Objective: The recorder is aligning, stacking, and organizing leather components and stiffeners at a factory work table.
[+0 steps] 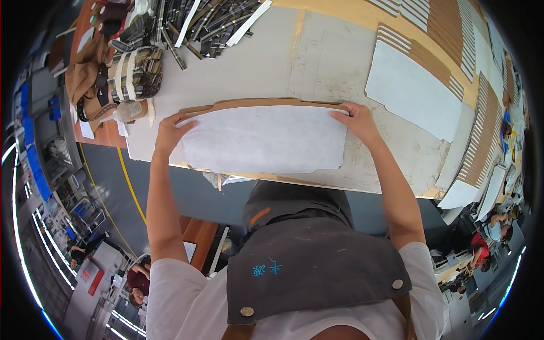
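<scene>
A wide white panel (263, 139) with a slightly curved far edge lies along the table's near edge, a brown layer (255, 103) showing just beyond it. At its far left corner, my left hand (173, 131) pinches it between thumb and fingers. My right hand (359, 122) grips the far right corner the same way, thumb on the white face. The fingertips of both hands are partly hidden behind the edge. Whether the white and brown layers are joined, I cannot tell.
Fanned stacks of white and brown panels (416, 85) lie to the right. A pile of dark plaid strips (212, 25) is at the far left, near a plaid bundle (135, 73), brown cloth (88, 71) and thread spools (110, 17). The worktable (340, 51) extends away from me.
</scene>
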### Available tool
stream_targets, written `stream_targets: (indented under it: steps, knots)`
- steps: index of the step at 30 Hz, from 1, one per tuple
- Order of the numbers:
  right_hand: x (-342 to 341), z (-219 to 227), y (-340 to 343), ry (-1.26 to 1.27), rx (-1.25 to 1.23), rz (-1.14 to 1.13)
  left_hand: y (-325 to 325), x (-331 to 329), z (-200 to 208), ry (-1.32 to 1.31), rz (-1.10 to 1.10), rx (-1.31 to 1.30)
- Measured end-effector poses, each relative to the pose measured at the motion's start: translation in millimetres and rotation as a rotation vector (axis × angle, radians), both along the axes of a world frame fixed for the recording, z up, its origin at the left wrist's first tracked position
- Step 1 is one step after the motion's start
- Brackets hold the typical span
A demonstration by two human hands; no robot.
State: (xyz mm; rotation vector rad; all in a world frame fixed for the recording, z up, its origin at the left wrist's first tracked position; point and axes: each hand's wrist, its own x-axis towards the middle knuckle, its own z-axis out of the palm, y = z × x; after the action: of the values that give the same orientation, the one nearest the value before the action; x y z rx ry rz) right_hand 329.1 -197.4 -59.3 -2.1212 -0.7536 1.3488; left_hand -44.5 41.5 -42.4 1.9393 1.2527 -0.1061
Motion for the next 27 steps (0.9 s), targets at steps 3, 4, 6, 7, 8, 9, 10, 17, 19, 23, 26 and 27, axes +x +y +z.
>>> stream_targets:
  steps: [3, 4, 6, 7, 8, 9, 10, 17, 19, 23, 26, 27]
  knots:
    - [-7, 9, 4, -0.021, -0.122, 0.054, -12, -14, -1, -0.118, 0.339, -0.237]
    - [-9, 9, 3, -0.021, -0.122, 0.056, -16, -17, -2, -0.229, 0.454, -0.319]
    - [-10, 1, -5, 0.193, -0.033, -0.184, -17, -18, -1, -0.340, 0.570, -0.404]
    - [-10, -4, -9, 0.192, -0.036, -0.184, -15, -18, 2, -0.304, 0.576, -0.433]
    - [-10, -10, -13, 0.183, -0.032, -0.179, -15, -17, 3, -0.268, 0.580, -0.462]
    - [-12, -11, -12, 0.177, -0.025, -0.169, -16, -20, -1, -0.268, 0.587, -0.460]
    - [-13, -11, -11, 0.179, -0.026, -0.163, -18, -23, -8, -0.258, 0.513, -0.386]
    - [-19, -14, -14, -0.157, -0.026, 0.060, -19, -21, -15, -0.107, 0.466, -0.266]
    - [-20, -14, -14, -0.163, -0.016, 0.058, -18, -21, -15, -0.117, 0.443, -0.250]
    - [-23, -10, -11, -0.240, -0.043, 0.062, -15, -16, -10, 0.069, 0.344, -0.157]
    - [-25, -10, -10, -0.282, -0.059, 0.050, -21, -5, -18, -0.103, 0.053, 0.487]
    - [-25, -11, -11, -0.288, -0.048, 0.027, -22, 3, -20, -0.103, 0.052, 0.487]
